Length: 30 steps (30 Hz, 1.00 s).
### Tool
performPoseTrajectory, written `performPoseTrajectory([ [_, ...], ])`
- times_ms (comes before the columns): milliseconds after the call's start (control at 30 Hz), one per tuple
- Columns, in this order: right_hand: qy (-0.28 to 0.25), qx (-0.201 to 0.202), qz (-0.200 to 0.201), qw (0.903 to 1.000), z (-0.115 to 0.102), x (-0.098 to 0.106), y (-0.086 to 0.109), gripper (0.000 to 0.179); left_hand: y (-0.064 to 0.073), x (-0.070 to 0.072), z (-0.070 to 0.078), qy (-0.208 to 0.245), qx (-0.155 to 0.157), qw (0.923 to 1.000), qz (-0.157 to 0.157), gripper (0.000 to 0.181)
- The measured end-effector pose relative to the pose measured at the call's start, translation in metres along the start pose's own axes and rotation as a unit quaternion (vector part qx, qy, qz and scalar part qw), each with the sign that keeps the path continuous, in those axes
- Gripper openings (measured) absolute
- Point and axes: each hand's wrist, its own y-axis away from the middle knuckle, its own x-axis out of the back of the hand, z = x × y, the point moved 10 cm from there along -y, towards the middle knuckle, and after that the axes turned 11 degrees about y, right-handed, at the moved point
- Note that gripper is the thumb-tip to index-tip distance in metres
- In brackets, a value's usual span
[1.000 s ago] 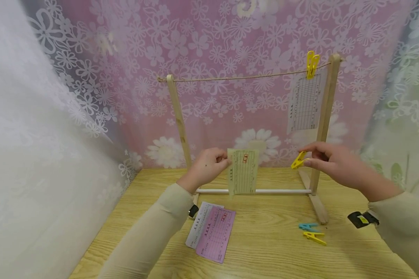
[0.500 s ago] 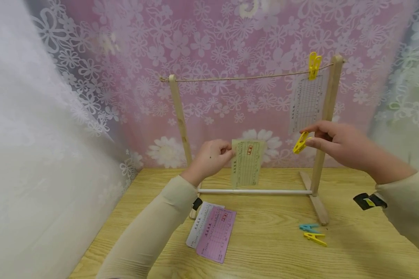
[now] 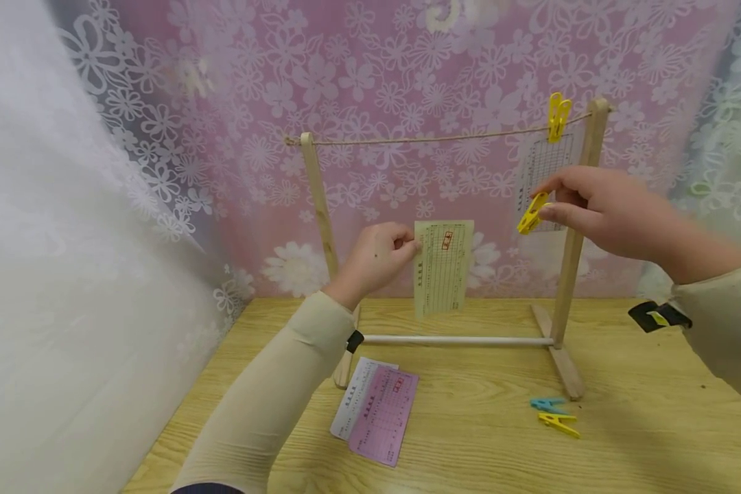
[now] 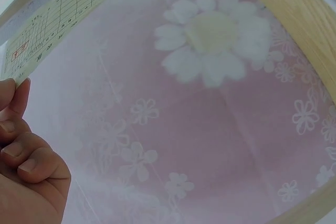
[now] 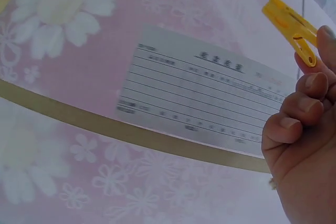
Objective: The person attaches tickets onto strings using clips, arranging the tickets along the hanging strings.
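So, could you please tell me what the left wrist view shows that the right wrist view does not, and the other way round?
Only the left wrist view: the left hand, pinching the edge of a red-stamped yellow-green slip.
Only the right wrist view: the right hand, pinching a yellow clothespin.
Both: the pinkish flowered curtain, with large white daisies, and parts of the wooden stand.

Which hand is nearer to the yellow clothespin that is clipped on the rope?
The right hand: it is below and slightly right of the clipped yellow clothespin, pinching another yellow clothespin. The left hand is farther left and lower, pinching the pale green printed slip.
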Motion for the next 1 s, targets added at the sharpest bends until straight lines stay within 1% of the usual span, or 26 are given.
performPoseTrajectory([
  [133,0.007,-0.005,0.012,0.9999,0.001,0.018,-0.009,0.026,-0.007,0.001,0.006,-0.007,0.007,0.9999,-0.007,0.033],
  [267,0.023,-0.006,0.031,0.9992,-0.001,0.037,-0.023,0.03,-0.014,0.003,0.013,-0.015,0.01,0.9998,-0.012,0.032],
  [433,0.05,0.002,0.041,0.9979,-0.008,0.055,-0.042,0.032,-0.025,0.006,0.022,-0.02,0.009,0.9997,-0.008,0.036],
  [567,0.063,-0.012,0.025,0.9977,-0.01,0.066,-0.058,0.03,-0.035,0.009,0.029,-0.025,0.011,0.9996,0.008,0.037],
  [700,0.064,-0.045,0.003,0.9969,-0.005,0.073,-0.072,0.031,-0.045,0.011,0.037,-0.038,0.006,0.9991,0.02,0.034],
  [800,0.054,-0.061,-0.007,0.9966,-0.001,0.076,-0.08,0.032,-0.05,0.011,0.04,-0.041,0.008,0.9989,0.019,0.035],
  [933,0.049,-0.073,-0.018,0.996,0.003,0.075,-0.088,0.034,-0.056,0.009,0.041,-0.027,0.024,0.9992,0.016,0.037],
  [1000,0.049,-0.076,-0.025,0.9956,0.003,0.074,-0.092,0.035,-0.059,0.008,0.041,-0.021,0.033,0.9991,0.016,0.035],
])
